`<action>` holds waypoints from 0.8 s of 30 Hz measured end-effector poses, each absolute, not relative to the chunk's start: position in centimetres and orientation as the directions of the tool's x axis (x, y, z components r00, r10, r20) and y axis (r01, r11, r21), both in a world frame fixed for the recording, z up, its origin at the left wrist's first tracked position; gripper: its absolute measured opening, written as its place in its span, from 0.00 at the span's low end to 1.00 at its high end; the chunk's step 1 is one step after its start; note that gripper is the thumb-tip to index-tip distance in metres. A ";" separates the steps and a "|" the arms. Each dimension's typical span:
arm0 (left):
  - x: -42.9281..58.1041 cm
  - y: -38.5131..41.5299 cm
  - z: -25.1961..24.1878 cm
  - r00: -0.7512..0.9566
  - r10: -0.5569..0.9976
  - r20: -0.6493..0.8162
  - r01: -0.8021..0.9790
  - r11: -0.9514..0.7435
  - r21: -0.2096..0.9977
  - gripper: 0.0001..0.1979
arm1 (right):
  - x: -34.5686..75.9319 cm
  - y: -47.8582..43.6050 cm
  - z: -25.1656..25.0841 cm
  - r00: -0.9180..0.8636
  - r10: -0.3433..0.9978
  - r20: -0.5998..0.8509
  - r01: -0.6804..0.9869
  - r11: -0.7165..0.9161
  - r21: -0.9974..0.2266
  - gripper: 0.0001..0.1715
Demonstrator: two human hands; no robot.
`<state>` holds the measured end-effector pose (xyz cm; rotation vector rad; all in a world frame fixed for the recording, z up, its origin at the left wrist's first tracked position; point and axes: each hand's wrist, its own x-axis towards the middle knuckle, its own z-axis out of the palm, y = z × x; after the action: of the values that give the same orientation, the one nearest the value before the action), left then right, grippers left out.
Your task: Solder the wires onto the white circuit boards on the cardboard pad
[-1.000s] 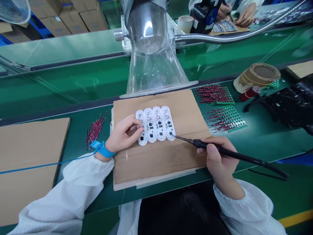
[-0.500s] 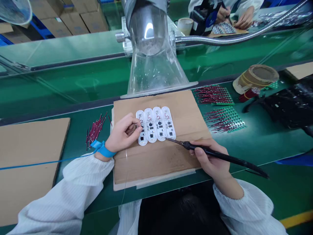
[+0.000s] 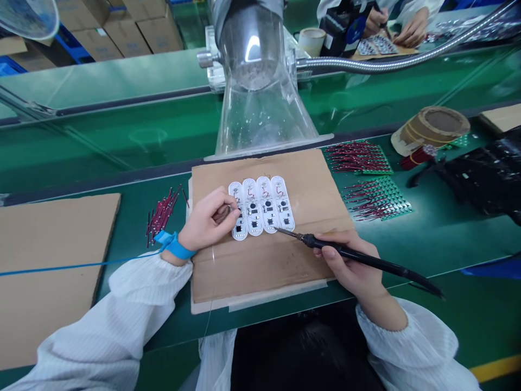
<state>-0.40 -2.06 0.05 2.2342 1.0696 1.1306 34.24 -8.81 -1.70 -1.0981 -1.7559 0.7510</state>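
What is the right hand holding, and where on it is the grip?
The right hand holds a soldering iron by its black handle, near the front end, pen-style.

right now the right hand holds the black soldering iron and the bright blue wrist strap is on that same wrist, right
No: the head view shows the bright blue wrist strap on the left wrist, not the right. The right hand does hold the black soldering iron.

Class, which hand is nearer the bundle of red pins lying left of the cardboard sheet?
Left. The left hand rests on the white boards, just right of the red pins; the right hand, holding a soldering iron, lies farther right, across the cardboard.
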 end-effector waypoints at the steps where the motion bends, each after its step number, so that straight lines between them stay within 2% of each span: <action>1: -0.4 -2.1 0.0 0.376 0.786 0.491 0.445 -0.618 0.648 0.06 | 34.2 -8.8 -1.7 -0.214 0.902 0.375 0.366 0.430 -0.825 0.09; 9: -0.4 -2.1 0.0 0.381 0.788 0.485 0.445 -0.615 0.650 0.07 | 34.3 -8.8 -1.9 -0.178 0.908 0.378 0.345 0.417 -0.841 0.10; 13: -0.4 -2.1 0.1 0.395 0.788 0.471 0.440 -0.613 0.656 0.06 | 34.1 -8.7 -1.7 -0.241 0.900 0.363 0.341 0.429 -0.836 0.11; 19: -0.4 -2.2 0.2 0.393 0.791 0.469 0.440 -0.610 0.659 0.06 | 34.3 -8.7 -1.8 -0.209 0.909 0.361 0.324 0.413 -0.851 0.11; 24: -0.4 -2.2 0.1 0.397 0.795 0.458 0.447 -0.604 0.660 0.06 | 34.4 -8.6 -1.6 -0.277 0.900 0.336 0.346 0.420 -0.839 0.13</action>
<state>-0.43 -2.16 0.13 2.2253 1.0648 1.0790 34.36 -8.64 -1.65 -1.0694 -1.8243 0.8204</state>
